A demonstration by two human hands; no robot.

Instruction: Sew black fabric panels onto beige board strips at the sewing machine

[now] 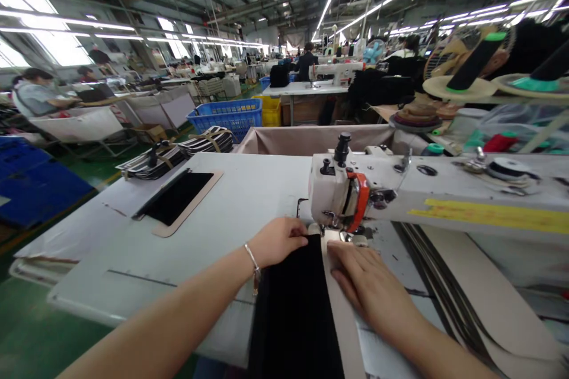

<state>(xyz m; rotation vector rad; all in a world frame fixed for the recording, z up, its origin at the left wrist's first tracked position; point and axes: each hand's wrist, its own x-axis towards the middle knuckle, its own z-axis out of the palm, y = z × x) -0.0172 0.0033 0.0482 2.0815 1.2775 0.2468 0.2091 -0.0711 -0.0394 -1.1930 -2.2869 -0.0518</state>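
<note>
A long black fabric panel [297, 308] with a pale beige strip [340, 308] along its right side lies under the head of a white sewing machine [329, 189]. At the panel's top left corner, my left hand [280, 241] pinches the black fabric between thumb and fingers, close to the needle area. My right hand [367, 275] rests flat on the beige strip, its fingers stretched toward the presser foot. The needle itself is hidden behind the machine head and fingers.
A finished-looking black and beige piece [184, 198] lies on the white table [249, 183] at left. Stacked beige strips [471, 290] sit under the machine arm. Beyond are striped bundles [204, 142], a blue basket [226, 115], thread cones [475, 65] and people.
</note>
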